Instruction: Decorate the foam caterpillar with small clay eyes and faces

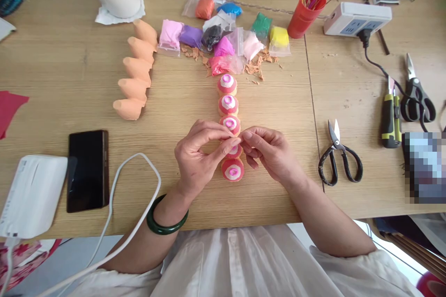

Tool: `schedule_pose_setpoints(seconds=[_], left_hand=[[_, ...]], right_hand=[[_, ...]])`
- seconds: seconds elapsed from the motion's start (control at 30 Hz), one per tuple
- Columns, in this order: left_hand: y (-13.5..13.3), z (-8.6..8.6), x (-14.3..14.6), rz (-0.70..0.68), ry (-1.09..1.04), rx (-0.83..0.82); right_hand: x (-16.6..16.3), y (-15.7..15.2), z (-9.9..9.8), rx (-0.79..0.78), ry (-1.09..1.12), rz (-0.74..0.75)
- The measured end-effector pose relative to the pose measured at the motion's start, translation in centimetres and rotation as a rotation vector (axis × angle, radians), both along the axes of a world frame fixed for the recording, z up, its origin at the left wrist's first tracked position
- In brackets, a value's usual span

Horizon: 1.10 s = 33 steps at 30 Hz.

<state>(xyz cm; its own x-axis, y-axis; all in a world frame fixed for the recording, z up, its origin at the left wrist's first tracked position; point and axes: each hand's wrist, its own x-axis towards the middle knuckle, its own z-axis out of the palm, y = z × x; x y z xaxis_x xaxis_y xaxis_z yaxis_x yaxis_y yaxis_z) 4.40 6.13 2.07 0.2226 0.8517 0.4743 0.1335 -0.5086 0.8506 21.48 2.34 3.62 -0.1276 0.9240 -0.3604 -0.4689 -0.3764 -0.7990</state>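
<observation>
A column of round pink-and-white decorated pieces (pixel 232 170) runs up the middle of the table, each topped with a small bright pink ring. Over the lower part of that column, my left hand (pixel 200 153) pinches thumb and forefinger together. My right hand (pixel 268 148) meets it from the other side, its thumb and forefinger also pressed together. Whatever lies between the fingertips is too small to make out. The hands partly cover the second piece from the bottom. Bags of coloured clay (pixel 223 48) lie beyond the column, a red-pink bag (pixel 223 65) closest to it.
Orange egg-carton-like cups (pixel 135 68) stand at left. A phone (pixel 88 171), a white device (pixel 33 195) and a looping white cable (pixel 158 181) lie nearer. To the right are scissors (pixel 336 144), a utility knife (pixel 390 120), a red cup (pixel 302 18) and a power strip (pixel 348 14).
</observation>
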Motion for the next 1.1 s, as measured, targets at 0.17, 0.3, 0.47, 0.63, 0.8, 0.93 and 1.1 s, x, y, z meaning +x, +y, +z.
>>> schedule_pose_setpoints(seconds=[0.17,0.3,0.47,0.63,0.8,0.93,1.1], left_hand=[[0.04,0.15,0.03,-0.008,0.055,0.043],[0.08,0.16,0.01,-0.028,0.026,0.048],[0.18,0.28,0.09,-0.049,0.077,0.118],[0.28,0.32,0.13,-0.078,0.08,0.134],[0.16,0.19,-0.03,-0.098,0.095,0.069],[0.01,0.18,-0.05,-0.074,0.096,-0.024],[0.08,0.17,0.13,-0.057,0.076,0.004]], right_hand=[[-0.01,0.04,0.04,0.0,0.008,0.009],[-0.03,0.02,0.01,-0.002,0.015,0.007],[0.1,0.03,0.03,-0.015,0.134,0.064],[0.07,0.18,0.06,0.003,0.184,0.059],[-0.11,0.27,0.03,0.02,0.138,-0.003],[-0.12,0.14,-0.21,0.04,0.054,-0.065],[-0.09,-0.06,-0.17,0.045,0.015,-0.043]])
